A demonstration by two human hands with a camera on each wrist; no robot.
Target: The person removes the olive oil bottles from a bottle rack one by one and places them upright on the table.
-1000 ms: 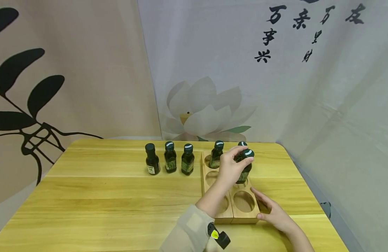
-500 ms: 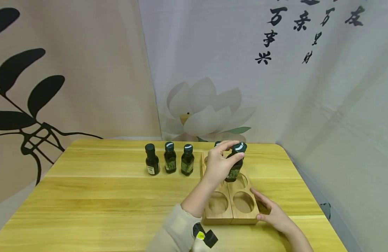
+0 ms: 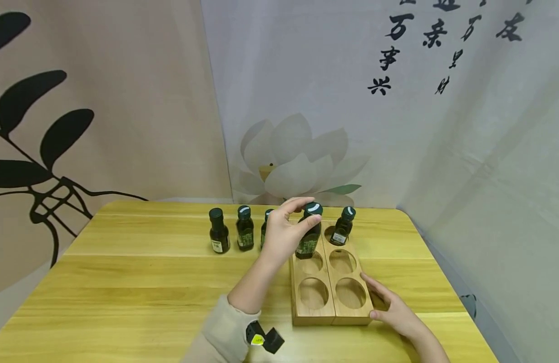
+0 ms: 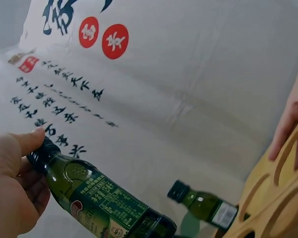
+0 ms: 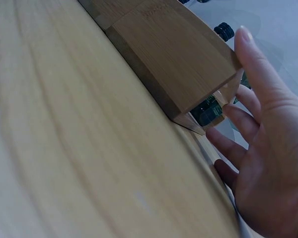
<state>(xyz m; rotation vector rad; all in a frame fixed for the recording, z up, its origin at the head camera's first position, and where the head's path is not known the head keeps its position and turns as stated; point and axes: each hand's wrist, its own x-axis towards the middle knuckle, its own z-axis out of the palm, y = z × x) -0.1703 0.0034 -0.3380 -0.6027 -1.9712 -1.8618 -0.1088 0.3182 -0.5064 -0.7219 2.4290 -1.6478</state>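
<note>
my left hand [image 3: 284, 232] pinches a bottle [image 3: 309, 232] by its neck, just above the rack [image 3: 331, 312]'s far-left holes; my right hand [image 3: 393, 310], fingers straight, rests against the rack's near corner; held so high, the bottle could swing, clip a rim, or slip from my fingers.

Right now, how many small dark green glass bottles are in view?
5. Three stand in a row on the yellow wooden table, and one half hidden. The left hand holds one. One sits in the wooden tray.
</note>
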